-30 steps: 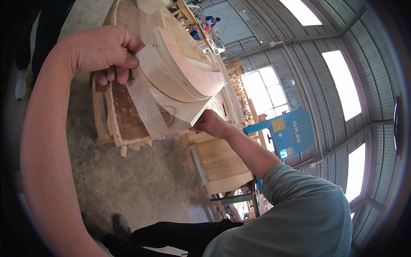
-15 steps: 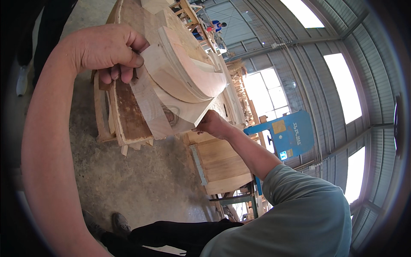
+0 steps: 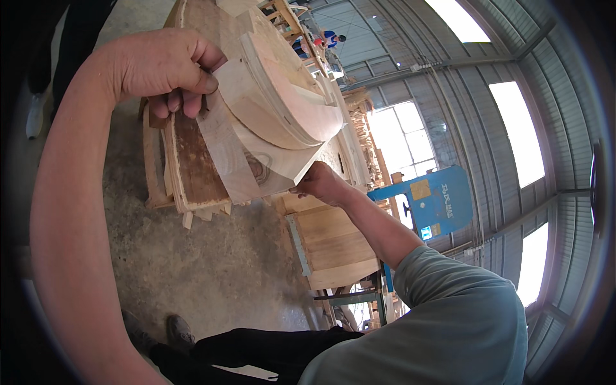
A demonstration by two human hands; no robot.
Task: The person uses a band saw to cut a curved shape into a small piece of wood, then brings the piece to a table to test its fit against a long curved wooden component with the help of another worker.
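Note:
A pale wooden board with a dark knot near its right end lies at the edge of the workbench. My left hand pinches its left corner between thumb and bent fingers. At the opposite corner my right hand is closed on the board, its fingertips partly hidden behind the wood. On top rests a curved, flat wooden piece with a rounded outer edge, which neither hand touches.
Beyond the right hand stand a wooden box-like stack and a blue machine. Timber pieces lean farther back. Another person is in the distance, and someone's dark-clothed leg shows at upper left.
The view has shifted slightly. My left hand sits a little higher in the picture with the board's left corner; both hands keep their grip.

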